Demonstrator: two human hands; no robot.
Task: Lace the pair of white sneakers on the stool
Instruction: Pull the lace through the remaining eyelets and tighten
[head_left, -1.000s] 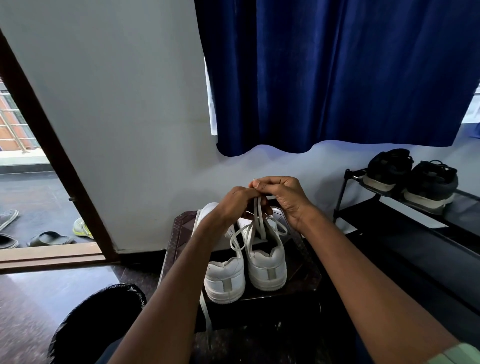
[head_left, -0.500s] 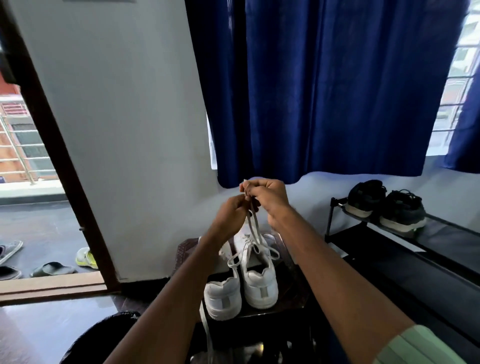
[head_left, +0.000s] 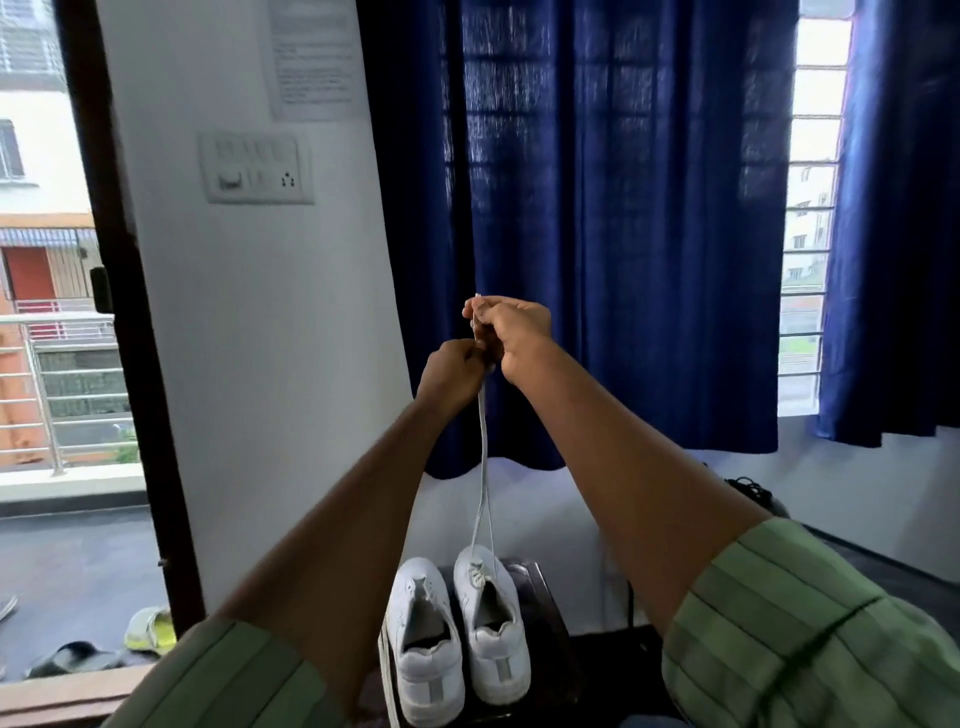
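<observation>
Two white sneakers stand side by side, heels toward me, on a dark stool (head_left: 545, 613). The left sneaker (head_left: 423, 649) has no lace through it; a loose white lace (head_left: 387, 680) hangs beside it. From the right sneaker (head_left: 488, 618) two strands of white lace (head_left: 483, 467) rise taut and straight up to my hands. My left hand (head_left: 452, 374) pinches the strands from the left. My right hand (head_left: 511, 332) grips them slightly higher, with the lace tips poking out above its fingers. Both hands are held high in front of the blue curtain.
A blue curtain (head_left: 597, 234) covers the window behind. A white wall with a switch panel (head_left: 257, 169) is on the left, next to an open balcony doorway (head_left: 62, 364). Slippers (head_left: 148, 631) lie on the floor by the door. Dark shoes (head_left: 748, 486) show partly at right.
Both hands have risen well above the shoes, drawing the right sneaker's lace up taut. The view has tilted upward, so the shoes now sit at the bottom.
</observation>
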